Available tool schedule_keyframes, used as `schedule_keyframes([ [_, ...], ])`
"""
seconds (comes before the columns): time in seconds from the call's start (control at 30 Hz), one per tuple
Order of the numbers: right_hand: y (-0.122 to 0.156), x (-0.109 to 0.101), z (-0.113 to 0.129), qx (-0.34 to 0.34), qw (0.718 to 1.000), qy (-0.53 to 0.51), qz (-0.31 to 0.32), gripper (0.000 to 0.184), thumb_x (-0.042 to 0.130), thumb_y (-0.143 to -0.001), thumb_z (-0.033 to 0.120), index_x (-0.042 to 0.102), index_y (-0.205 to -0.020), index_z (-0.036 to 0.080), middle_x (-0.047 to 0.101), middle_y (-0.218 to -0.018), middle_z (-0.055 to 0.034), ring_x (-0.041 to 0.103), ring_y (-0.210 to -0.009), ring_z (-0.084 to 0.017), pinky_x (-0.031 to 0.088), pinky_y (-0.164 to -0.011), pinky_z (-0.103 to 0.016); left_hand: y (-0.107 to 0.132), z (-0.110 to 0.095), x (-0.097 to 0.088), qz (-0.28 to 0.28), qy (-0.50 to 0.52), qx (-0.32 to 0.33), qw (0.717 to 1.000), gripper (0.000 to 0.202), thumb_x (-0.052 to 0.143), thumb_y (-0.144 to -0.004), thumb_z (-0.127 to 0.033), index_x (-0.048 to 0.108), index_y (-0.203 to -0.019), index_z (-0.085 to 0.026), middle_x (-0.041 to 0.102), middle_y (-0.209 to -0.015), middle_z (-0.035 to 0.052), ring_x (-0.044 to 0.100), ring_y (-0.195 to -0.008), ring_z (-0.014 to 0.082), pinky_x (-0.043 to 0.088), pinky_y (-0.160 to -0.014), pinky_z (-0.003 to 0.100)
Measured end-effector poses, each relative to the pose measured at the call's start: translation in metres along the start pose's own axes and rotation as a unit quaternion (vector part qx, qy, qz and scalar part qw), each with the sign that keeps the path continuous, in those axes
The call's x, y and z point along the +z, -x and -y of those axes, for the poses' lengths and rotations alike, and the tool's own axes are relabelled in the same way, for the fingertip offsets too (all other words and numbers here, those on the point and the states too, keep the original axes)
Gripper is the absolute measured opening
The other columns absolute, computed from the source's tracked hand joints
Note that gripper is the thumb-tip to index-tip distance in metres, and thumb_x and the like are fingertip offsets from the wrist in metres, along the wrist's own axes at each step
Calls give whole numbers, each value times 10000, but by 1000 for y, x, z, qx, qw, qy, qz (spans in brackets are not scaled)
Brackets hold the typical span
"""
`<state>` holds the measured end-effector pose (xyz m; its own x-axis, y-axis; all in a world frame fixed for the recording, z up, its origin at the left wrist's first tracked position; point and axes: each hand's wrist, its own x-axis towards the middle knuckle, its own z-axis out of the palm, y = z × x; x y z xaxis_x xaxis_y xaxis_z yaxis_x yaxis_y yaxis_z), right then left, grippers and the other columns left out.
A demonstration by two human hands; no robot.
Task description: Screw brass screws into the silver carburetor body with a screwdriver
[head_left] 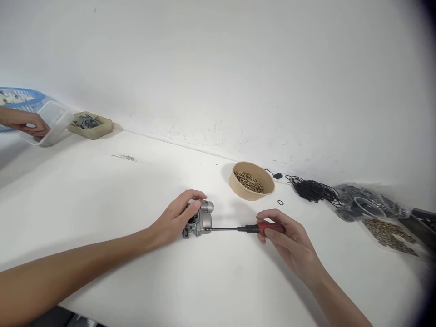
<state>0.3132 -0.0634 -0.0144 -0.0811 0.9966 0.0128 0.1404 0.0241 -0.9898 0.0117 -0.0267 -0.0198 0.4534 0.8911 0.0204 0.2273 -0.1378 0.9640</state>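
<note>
White table point(129, 204); left hand point(177, 214) around 7 o'clock, gripping; right hand point(295, 245) 4-5ish, pinching. Left's got a grey metal part point(206, 221), roughly 6: probably stiff, kinda hefty, so grab the body. Right's got a red-handled screwdriver point(249, 228), tip at the part's 4.

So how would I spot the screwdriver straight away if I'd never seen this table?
Start on the white table at the tan bowl of small brass-coloured parts. Just below it in the picture, the right hand holds the screwdriver, whose tip is at the carburetor under the left hand. Unlike those neighbours, it has a red-and-black handle and a long, thin, dark shaft.
</note>
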Motion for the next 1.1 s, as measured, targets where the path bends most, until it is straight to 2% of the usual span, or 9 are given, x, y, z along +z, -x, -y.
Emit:
schedule_keyframes([
  [0.1,1,2,1,-5,1000,14,-11,245,690,-835,407,657,-976,210,568,-679,-20,537,-611,-180,458,-627,-348,-4,-4,-7,66,-74,67,993,403,558,-947,-509,566,-1279,-281,562,-1316,85,565,-1114,246,431,-985,386],
  [0.2,2,6,2,-14,998,59,-34,256,637,-898,461,652,-947,211,596,-705,-29,546,-604,-172,473,-642,-349,-11,-1,-13,105,-121,120,980,674,823,-719,-504,569,-1300,-273,591,-1310,84,578,-1141,272,444,-1007,382],
  [0.27,3,8,2,-29,993,107,-49,282,572,-947,481,657,-936,214,581,-683,-25,523,-592,-162,471,-634,-339,-14,4,-14,115,-138,132,975,795,884,-633,-491,558,-1324,-270,609,-1301,87,584,-1145,276,451,-1016,381],
  [0.33,5,8,3,-62,989,127,-49,290,561,-954,487,670,-961,218,586,-734,-37,500,-587,-152,462,-608,-326,-16,7,-15,127,-143,130,973,810,885,-632,-486,555,-1341,-274,611,-1312,89,586,-1153,278,457,-1020,384],
  [0.47,8,5,5,-98,990,102,-22,290,714,-850,454,682,-1041,237,609,-947,-75,510,-622,-137,419,-531,-282,-16,8,-15,135,-131,119,975,781,874,-654,-445,560,-1350,-280,613,-1318,89,590,-1154,273,465,-1010,375],
  [0.67,8,1,7,-29,995,95,-15,317,530,-975,499,669,-1002,215,476,-625,12,350,-474,-95,316,-454,-259,-15,5,-13,125,-114,110,979,722,855,-668,-353,571,-1327,-276,632,-1279,66,602,-1124,246,474,-990,346],
  [0.83,10,-2,16,-87,984,152,10,335,666,-878,530,716,-1010,226,628,-825,-73,550,-667,-164,451,-560,-273,-15,6,-12,124,-106,117,980,715,844,-675,-366,573,-1329,-268,632,-1279,79,602,-1131,259,475,-1001,370],
  [0.97,9,-2,16,-41,983,178,26,412,535,-949,561,724,-891,200,533,-613,-25,497,-542,-144,398,-489,-262,-15,7,-13,131,-107,110,979,756,872,-652,-390,569,-1335,-275,616,-1315,82,584,-1168,273,455,-1032,381],
  [1.1,7,-2,10,-19,982,186,20,481,499,-954,584,718,-789,189,490,-584,-12,450,-513,-132,361,-474,-263,-16,8,-14,138,-105,109,979,793,893,-629,-419,567,-1341,-287,613,-1321,78,579,-1170,275,448,-1037,383],
])
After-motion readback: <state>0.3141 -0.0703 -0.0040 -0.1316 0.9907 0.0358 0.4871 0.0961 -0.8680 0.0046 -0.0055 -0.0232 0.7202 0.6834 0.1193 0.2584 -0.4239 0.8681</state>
